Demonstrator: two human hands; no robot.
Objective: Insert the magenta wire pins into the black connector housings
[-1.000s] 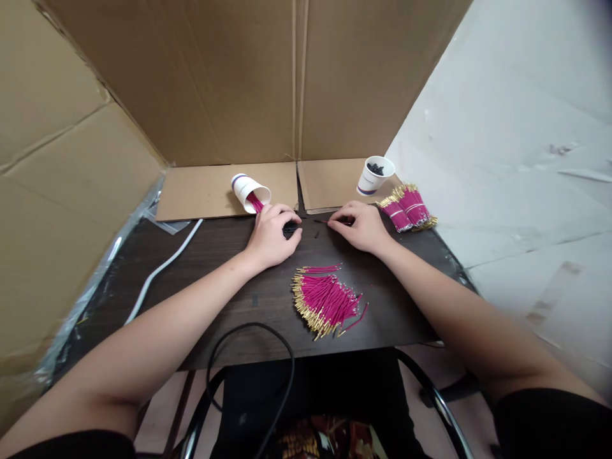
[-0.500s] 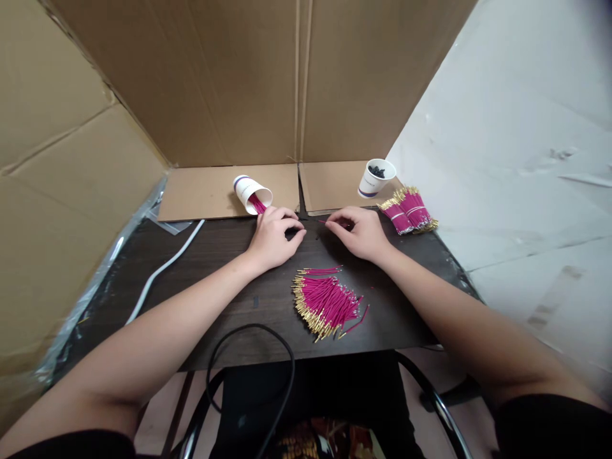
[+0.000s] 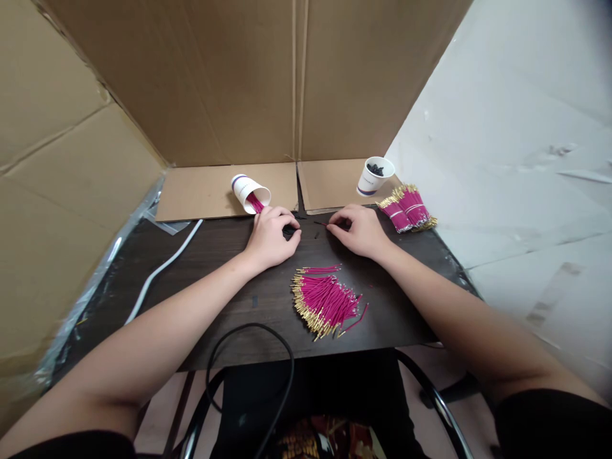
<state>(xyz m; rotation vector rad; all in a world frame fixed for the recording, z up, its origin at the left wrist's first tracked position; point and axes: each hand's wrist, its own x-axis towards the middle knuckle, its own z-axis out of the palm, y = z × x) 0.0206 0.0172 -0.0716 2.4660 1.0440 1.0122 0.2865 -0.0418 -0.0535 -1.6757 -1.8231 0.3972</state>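
Note:
My right hand [image 3: 358, 231] pinches a thin magenta wire [image 3: 323, 223] between thumb and fingertips. Its free end points left and looks dark at the tip. My left hand [image 3: 272, 236] rests on the dark table with curved fingers, thumb and index finger a little apart. Small black pieces [image 3: 289, 231] show beneath those fingers, partly hidden. One short black piece [image 3: 316, 235] lies between the hands. Nearer to me is a fanned pile of magenta wires [image 3: 327, 296] with gold ends. Just behind my left hand, a tipped paper cup [image 3: 243, 186] holds magenta wires [image 3: 255, 203].
An upright paper cup [image 3: 367, 181] with black bits stands at the back right. Beside it lie tied bundles of magenta wires [image 3: 406, 209]. Cardboard [image 3: 215, 191] borders the table's back. A white cable [image 3: 162, 268] runs along the left; a black cable [image 3: 248, 326] loops over the front edge.
The wire in my right hand now shows a dark tip where magenta showed before. My left hand has drawn slightly left, leaving more black pieces visible beside its fingers.

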